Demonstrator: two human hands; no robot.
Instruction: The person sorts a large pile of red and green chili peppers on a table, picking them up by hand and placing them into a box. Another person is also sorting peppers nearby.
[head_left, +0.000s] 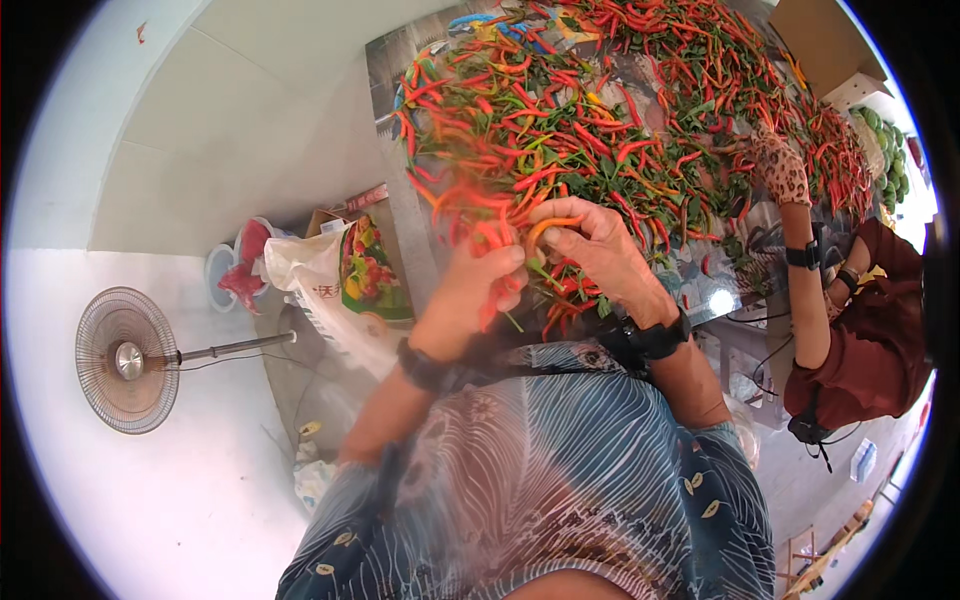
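Red chili peppers (592, 142), mixed with green stems and leaves, lie heaped over the table (405, 217). At the near edge of the heap, my left hand (480, 277) is closed around several red chilies, partly blurred. My right hand (600, 247), close beside it, pinches an orange-red chili (551, 223) between thumb and fingers. A green stem shows just below that chili, between the two hands. Both wrists wear dark bands.
A co-worker's patterned glove (780, 165) touches chilies at the right. A printed white sack (322, 277) and red bags (251, 262) stand left of the table, with a fan (129, 360) farther left. A cardboard box (825, 49) is at the far right corner.
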